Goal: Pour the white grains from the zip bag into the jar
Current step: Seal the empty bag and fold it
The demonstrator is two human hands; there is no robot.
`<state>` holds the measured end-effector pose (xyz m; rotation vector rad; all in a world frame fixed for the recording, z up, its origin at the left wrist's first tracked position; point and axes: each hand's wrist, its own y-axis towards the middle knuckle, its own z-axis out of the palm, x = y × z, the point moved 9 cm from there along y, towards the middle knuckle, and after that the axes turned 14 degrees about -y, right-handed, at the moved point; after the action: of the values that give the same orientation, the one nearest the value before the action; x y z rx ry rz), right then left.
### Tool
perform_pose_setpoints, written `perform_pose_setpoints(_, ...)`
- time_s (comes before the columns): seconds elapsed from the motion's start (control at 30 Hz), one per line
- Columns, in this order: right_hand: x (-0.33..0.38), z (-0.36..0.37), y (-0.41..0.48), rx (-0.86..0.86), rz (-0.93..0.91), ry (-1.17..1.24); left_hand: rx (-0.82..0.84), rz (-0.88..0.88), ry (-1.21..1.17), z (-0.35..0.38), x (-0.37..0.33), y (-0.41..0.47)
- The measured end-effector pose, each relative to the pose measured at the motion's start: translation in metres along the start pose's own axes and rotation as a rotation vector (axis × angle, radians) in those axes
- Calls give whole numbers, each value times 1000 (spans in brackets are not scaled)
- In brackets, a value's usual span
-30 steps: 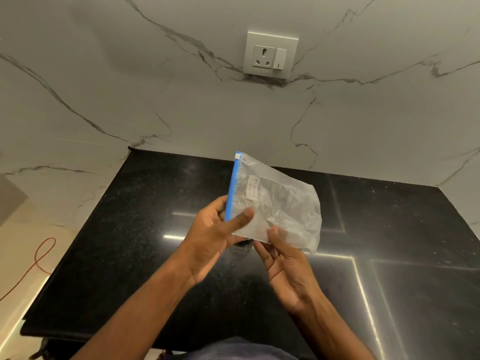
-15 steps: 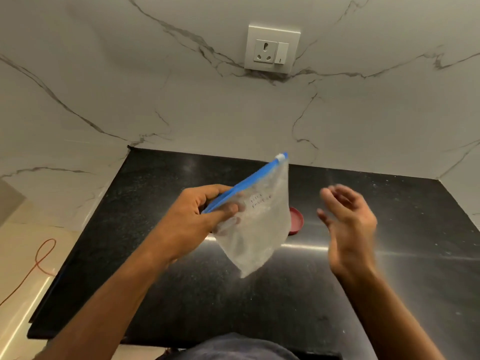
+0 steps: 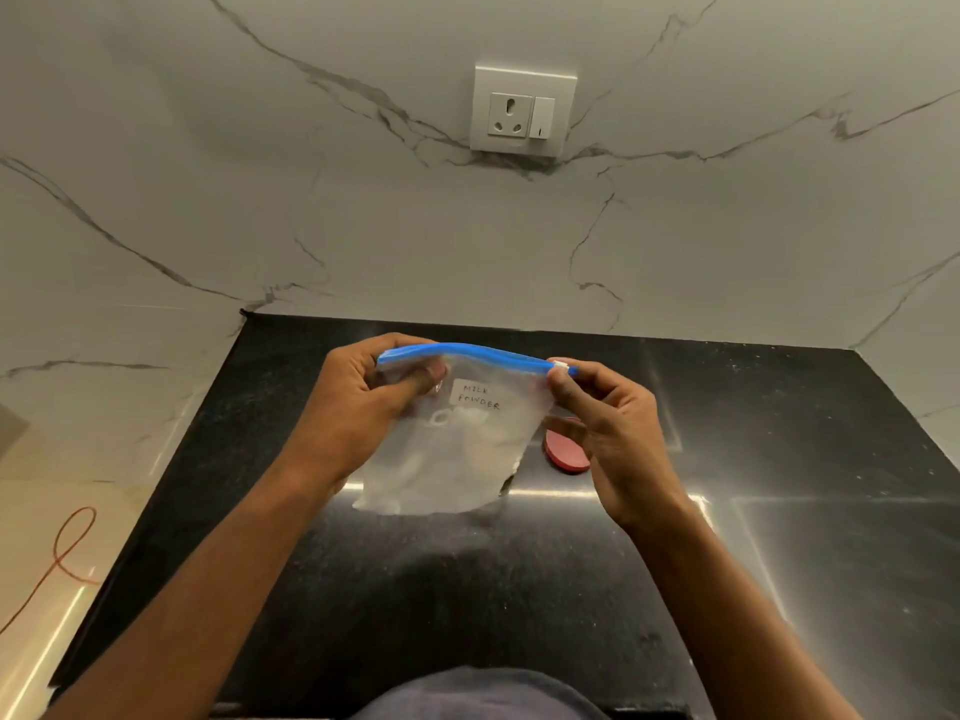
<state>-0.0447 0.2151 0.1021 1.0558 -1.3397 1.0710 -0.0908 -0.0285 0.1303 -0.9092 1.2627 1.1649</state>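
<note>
A clear zip bag (image 3: pixel 457 459) with a blue zip strip along its top hangs upright over the black counter. A white label on it reads "milk powder". My left hand (image 3: pixel 363 413) pinches the bag's top left corner. My right hand (image 3: pixel 608 423) pinches the white slider at the right end of the zip strip. The bag looks nearly flat. A faint round shape shows through the plastic behind the bag; I cannot tell whether it is the jar. A red lid (image 3: pixel 566 454) lies flat on the counter, partly behind my right hand.
The black stone counter (image 3: pixel 779 511) runs to a white marble wall at the back and both sides. A wall socket (image 3: pixel 522 114) sits above. An orange cable (image 3: pixel 62 558) lies on the floor to the left. The counter's front edge is near my body.
My right hand came back from open air and took hold of the zip slider. The bag turned from slanted to level and upright, with its label facing me.
</note>
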Motion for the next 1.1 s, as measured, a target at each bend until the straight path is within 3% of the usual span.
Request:
perform_pose_setpoints(0.07, 1, -2, -2, -22, -27, -25, -12, 39, 144, -1, -6, -1)
perform_pose_setpoints(0.17, 5, 2, -4, 2, -72, -82, -46, 402, 620, 12, -46, -9)
perform_pose_setpoints(0.23, 7, 8, -7, 29, -102, -102, 40, 551, 767, 38, -65, -15)
perform_pose_setpoints(0.33, 16, 12, -14, 13, -178, -51, 325, 393, 619, 77, -53, -9)
perform_pose_setpoints(0.4, 19, 12, -17, -11, -199, -28, 379, 316, 570, 90, -44, -6)
perform_pose_setpoints(0.63, 8, 17, -21, 42, -92, 52, 320, 230, 484, 83, -36, 2)
perform_pose_setpoints(0.83, 10, 19, -19, 19, -83, 42, 284, 287, 608, 84, -40, 1)
perform_pose_setpoints(1.1, 19, -14, -6, -112, -47, 136, 203, 252, 602, 41, -42, 0)
